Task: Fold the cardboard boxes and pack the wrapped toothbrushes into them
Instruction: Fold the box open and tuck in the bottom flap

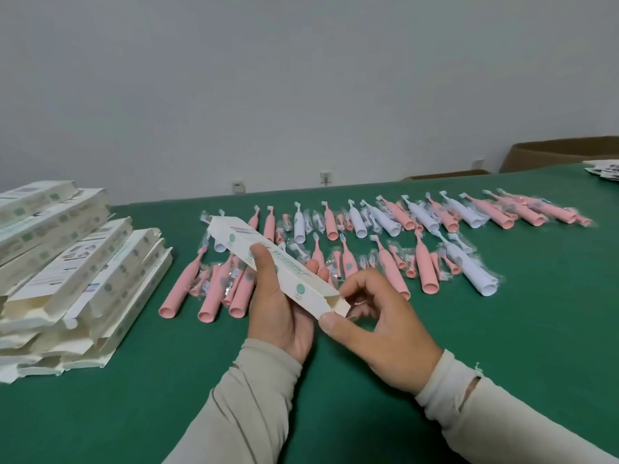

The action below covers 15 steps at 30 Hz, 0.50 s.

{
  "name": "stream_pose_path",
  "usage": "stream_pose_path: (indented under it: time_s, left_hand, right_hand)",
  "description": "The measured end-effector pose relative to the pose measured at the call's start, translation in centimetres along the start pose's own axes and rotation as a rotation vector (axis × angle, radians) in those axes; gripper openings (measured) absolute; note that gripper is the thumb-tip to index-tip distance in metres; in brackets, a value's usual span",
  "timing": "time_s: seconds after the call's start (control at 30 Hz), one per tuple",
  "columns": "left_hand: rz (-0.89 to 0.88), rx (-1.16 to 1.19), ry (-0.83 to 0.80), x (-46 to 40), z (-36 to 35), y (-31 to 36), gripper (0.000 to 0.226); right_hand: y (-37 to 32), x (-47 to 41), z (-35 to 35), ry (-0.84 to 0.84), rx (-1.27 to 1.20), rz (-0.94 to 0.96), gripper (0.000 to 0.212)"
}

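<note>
flaps first, judging from the head view: the step in hand looks like closing the near end of the box [278, 262], so the small side tabs should go in before the end flap, with the carton kept square so the tuck does not buckle the card.

head view, centre of the frame: the left hand [284, 309] is wrapped round the middle of the box, thumb on top and fingers beneath, holding it slanted from upper left to lower right. the right hand [378, 326] pinches the open near end, its thumb pressed on the lower corner and its fingers curled behind the flap. so the box runs away from both grips toward the upper left, its far end free above the table [502, 329].

behind it, across the middle of the frame, lie the wrapped toothbrushes [385, 242], pink and white, in rows. at the left edge sits a stack of boxes [67, 279].
</note>
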State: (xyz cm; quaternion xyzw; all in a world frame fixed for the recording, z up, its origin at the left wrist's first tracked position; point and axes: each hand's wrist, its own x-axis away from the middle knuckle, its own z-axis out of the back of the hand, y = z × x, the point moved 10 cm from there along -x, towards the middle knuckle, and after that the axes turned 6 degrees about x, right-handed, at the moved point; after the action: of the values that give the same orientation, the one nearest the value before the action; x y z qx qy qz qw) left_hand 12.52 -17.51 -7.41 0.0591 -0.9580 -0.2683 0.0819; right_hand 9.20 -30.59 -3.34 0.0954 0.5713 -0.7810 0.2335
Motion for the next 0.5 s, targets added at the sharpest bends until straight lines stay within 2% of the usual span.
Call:
stream_pose_path:
  time_s: [0.13, 0.23, 0.3, 0.43, 0.5]
  left_hand:
    - [-0.02, 0.056, 0.019, -0.2, 0.4, -0.4, 0.081]
    - [-0.008, 0.071, 0.014, 0.1, 0.2, -1.0, 0.097]
    - [0.008, 0.054, -0.027, 0.3, -0.2, -1.7, 0.096]
    - [0.011, 0.014, -0.049, 0.3, -0.4, -1.8, 0.101]
    - [0.039, -0.013, -0.055, 0.2, -0.2, -1.9, 0.103]
  right_hand:
    - [0.4, -0.2, 1.7, 0.15, 0.102, -0.048, 0.031]
    - [0.5, -0.1, 1.8, 0.175, 0.121, -0.055, 0.027]
    - [0.6, 0.0, 1.7, 0.187, 0.103, -0.064, 0.025]
    - [1.7, 0.2, 0.9, 0.207, -0.139, -0.157, 0.026]
    - [1.7, 0.4, -0.2, 0.19, -0.167, -0.163, 0.025]
